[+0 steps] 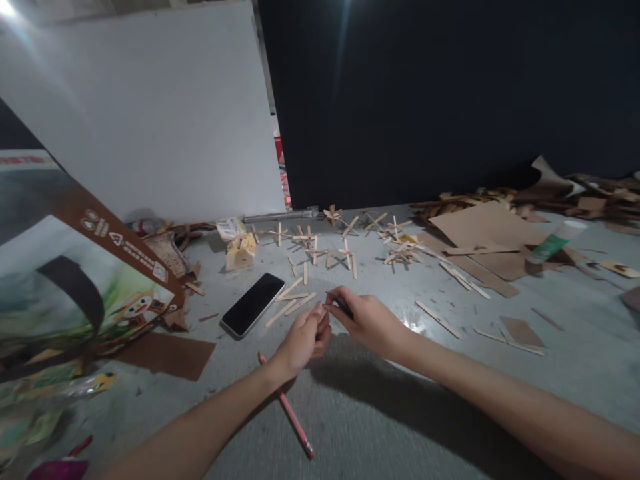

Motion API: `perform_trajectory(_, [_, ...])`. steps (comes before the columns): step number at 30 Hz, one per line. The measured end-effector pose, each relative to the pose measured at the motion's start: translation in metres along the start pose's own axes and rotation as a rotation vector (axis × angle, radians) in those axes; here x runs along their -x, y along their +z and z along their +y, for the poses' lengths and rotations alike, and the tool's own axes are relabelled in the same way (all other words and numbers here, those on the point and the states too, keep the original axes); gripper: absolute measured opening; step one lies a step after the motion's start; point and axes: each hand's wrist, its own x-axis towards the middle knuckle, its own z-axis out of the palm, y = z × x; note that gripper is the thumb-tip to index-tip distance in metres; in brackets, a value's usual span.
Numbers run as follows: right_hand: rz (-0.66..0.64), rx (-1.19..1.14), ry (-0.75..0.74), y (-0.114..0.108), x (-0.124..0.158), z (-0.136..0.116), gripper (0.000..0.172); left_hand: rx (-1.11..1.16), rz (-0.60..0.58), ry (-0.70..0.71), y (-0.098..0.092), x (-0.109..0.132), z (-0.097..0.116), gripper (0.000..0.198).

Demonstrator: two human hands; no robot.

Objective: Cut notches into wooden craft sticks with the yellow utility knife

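Observation:
My left hand (303, 339) is closed, its fingertips meeting those of my right hand (367, 320) just above the table. The right hand is pinched, and a small dark piece shows at its fingers, too small to name. Whatever the left fingers grip is hidden. A pink pencil (295, 420) lies on the table, passing under my left forearm. Left of the hands rests a black-screened phone (254, 303), with several loose wooden sticks (300, 303) beside it. Farther back stand several crossed-stick pieces (347, 253).
A glue stick (555, 241) lies among brown cardboard sheets (487, 230) on the right. A printed box or bag (100, 247) stands at the left, a cardboard piece (167, 353) in front. White (150, 113) and black (440, 100) panels rise behind the table.

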Motion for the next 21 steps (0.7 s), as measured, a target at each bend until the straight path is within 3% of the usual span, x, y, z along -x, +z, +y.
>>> perform_trajectory(4, [0.025,-0.061,0.034,0.0,-0.002,-0.004,0.018,-0.035,0.039,0.027,0.002,0.0,-0.003,0.053])
perform_trajectory(10, [0.128,-0.404,0.03,0.0,-0.002,-0.017,0.021,-0.049,0.049,0.086,0.004,0.005,-0.006,0.052])
perform_trajectory(14, [-0.012,-0.604,0.242,-0.003,-0.001,-0.024,0.031,-0.083,0.04,0.088,0.006,0.01,-0.006,0.051])
perform_trajectory(21, [-0.156,-0.984,0.425,-0.006,0.0,-0.029,0.044,-0.19,0.026,0.134,0.007,0.01,-0.006,0.053])
